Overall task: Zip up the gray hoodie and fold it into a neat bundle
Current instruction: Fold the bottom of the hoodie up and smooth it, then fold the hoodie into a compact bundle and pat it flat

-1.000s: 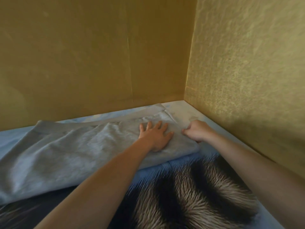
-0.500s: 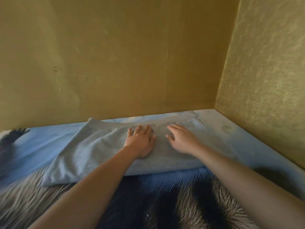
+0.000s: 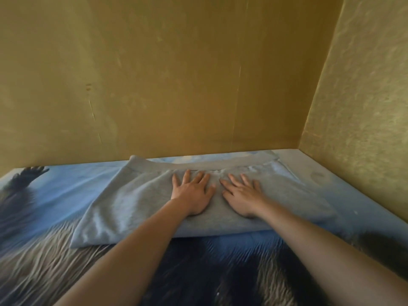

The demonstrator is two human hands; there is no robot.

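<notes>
Fingers of left hand (image 3: 192, 193) spread and flat on the cloth; fingers of right hand (image 3: 242, 194) likewise splayed, palm down, pinching nothing. Both hands sit side by side, near but apart, pressing the middle of the gray hoodie (image 3: 132, 208). Hoodie lies as a long flat band across the printed blanket (image 3: 55, 195), close to the yellow wall (image 3: 176, 74). Zipper not visible. Step looks like smoothing a fold. Next likely calls for gripping 1 end and folding it over toward the other. Count: 2 hands, 1 hoodie, 1 blanket.
</notes>
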